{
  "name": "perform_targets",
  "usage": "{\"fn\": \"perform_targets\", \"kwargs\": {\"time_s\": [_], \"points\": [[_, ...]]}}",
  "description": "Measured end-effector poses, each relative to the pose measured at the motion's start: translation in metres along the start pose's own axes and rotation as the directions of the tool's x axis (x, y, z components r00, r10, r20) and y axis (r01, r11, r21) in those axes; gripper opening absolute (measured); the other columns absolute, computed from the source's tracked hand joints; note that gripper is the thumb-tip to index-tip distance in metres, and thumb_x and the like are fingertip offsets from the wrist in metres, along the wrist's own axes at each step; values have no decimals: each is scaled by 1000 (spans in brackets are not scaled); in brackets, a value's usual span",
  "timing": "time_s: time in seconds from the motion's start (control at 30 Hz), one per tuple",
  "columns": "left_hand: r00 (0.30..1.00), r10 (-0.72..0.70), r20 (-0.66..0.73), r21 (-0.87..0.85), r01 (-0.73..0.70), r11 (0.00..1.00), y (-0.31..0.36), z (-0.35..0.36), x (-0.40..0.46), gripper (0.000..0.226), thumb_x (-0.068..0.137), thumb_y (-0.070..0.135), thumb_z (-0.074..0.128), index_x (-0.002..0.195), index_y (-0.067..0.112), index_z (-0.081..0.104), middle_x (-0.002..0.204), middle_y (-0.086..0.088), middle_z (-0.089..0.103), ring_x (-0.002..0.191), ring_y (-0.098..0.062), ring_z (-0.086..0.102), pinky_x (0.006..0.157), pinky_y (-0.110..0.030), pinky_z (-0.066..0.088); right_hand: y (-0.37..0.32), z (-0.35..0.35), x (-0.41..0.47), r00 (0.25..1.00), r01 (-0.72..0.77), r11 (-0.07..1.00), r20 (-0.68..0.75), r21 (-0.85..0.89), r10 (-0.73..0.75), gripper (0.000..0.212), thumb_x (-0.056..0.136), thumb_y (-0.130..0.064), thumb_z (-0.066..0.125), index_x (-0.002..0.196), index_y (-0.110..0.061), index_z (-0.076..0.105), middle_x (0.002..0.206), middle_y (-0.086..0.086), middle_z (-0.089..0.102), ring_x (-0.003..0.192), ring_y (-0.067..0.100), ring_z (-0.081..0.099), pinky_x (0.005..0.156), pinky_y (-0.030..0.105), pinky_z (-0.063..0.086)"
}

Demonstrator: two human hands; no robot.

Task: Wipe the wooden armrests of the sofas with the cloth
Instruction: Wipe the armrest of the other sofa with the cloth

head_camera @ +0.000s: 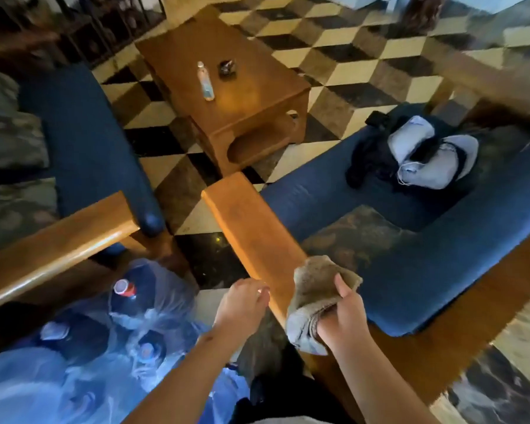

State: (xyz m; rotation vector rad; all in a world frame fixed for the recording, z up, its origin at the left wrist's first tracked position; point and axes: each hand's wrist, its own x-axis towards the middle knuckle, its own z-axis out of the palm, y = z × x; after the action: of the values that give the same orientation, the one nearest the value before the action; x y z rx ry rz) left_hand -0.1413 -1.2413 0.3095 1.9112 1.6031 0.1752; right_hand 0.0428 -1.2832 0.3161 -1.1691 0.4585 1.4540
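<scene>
One wooden armrest (251,237) runs away from the viewer between two blue-cushioned sofas, and a folded grey-brown cloth (315,298) rests on its near end. The right hand (346,319) grips the cloth's near edge, thumb on top. The left hand (242,304) hovers loosely curled and empty at the armrest's left edge. A second armrest (58,246), on the left sofa, looks untouched. Likely risk: the cloth hangs partly over the right edge, so a forward stroke could slide it onto the seat cushion (410,240). Bottles in a clear plastic bag (129,316) crowd the floor at left. Farther off stand a coffee table (227,102) holding a water bottle (205,82), and dark clothing (410,151) on the right seat.
</scene>
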Motion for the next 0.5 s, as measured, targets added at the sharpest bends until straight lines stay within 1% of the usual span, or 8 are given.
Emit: {"fn": "perform_targets", "kwargs": {"time_s": [0.1, 0.13, 0.2, 0.27, 0.33, 0.4, 0.43, 0.5], "points": [[998, 26, 62, 2, -26, 1000, 12, 0, 34, 25, 98, 31, 52, 87, 18, 71, 76, 3, 61, 91, -27, 65, 68, -35, 41, -16, 9, 16, 997, 46, 997, -63, 62, -42, 34, 105, -36, 50, 118, -11, 69, 119, 18, 72, 106, 38, 67, 83, 49, 51], [997, 25, 72, -8, -25, 1000, 17, -1, 42, 25, 98, 30, 53, 86, 18, 71, 75, 5, 62, 88, -26, 65, 68, -35, 42, -22, 11, 19, 996, 53, 995, -80, 84, -46, 32, 105, -35, 51, 116, -12, 70, 118, 17, 72, 107, 38, 67, 87, 50, 51], [991, 70, 119, -6, -69, 998, 26, -2, 58, 25, 98, 29, 51, 93, 19, 74, 87, 4, 70, 91, -22, 65, 77, -37, 50, -31, 15, 24, 995, 59, 985, -93, 162, -44, 27, 104, -33, 53, 113, -14, 70, 119, 15, 71, 111, 38, 65, 95, 52, 49], [976, 135, 170, -17, -134, 991, 32, -4, 71, 24, 99, 26, 51, 93, 15, 73, 92, 2, 71, 90, -21, 65, 81, -40, 51, -35, 17, 27, 993, 60, 966, -111, 252, -32, 23, 104, -30, 53, 112, -15, 69, 119, 13, 71, 113, 37, 64, 91, 51, 50], [962, 196, 191, -45, -191, 981, 35, -5, 82, 23, 99, 21, 51, 87, 12, 68, 88, -1, 68, 84, -21, 62, 78, -45, 50, -36, 21, 29, 992, 72, 950, -123, 305, -36, 26, 105, -29, 52, 121, -15, 67, 123, 14, 70, 116, 38, 63, 91, 52, 50], [943, 255, 212, -65, -247, 967, 36, -7, 99, 24, 100, 19, 48, 79, 11, 57, 80, -3, 59, 77, -20, 55, 73, -49, 46, -36, 28, 37, 988, 100, 928, -145, 360, -51, 32, 106, -28, 50, 131, -14, 64, 129, 15, 68, 121, 38, 61, 105, 53, 46], [930, 286, 229, -66, -278, 958, 35, -7, 108, 26, 101, 18, 46, 77, 11, 51, 77, -3, 54, 74, -20, 52, 71, -48, 44, -34, 32, 41, 986, 112, 917, -159, 383, -54, 32, 106, -28, 50, 131, -13, 64, 130, 15, 68, 122, 38, 61, 108, 53, 44], [903, 334, 269, -53, -332, 942, 31, -9, 123, 28, 103, 19, 44, 75, 13, 44, 75, -2, 49, 71, -18, 48, 67, -45, 41, -28, 40, 50, 982, 116, 902, -181, 417, -42, 28, 105, -30, 51, 124, -15, 65, 127, 15, 68, 119, 39, 61, 105, 53, 43]]}}
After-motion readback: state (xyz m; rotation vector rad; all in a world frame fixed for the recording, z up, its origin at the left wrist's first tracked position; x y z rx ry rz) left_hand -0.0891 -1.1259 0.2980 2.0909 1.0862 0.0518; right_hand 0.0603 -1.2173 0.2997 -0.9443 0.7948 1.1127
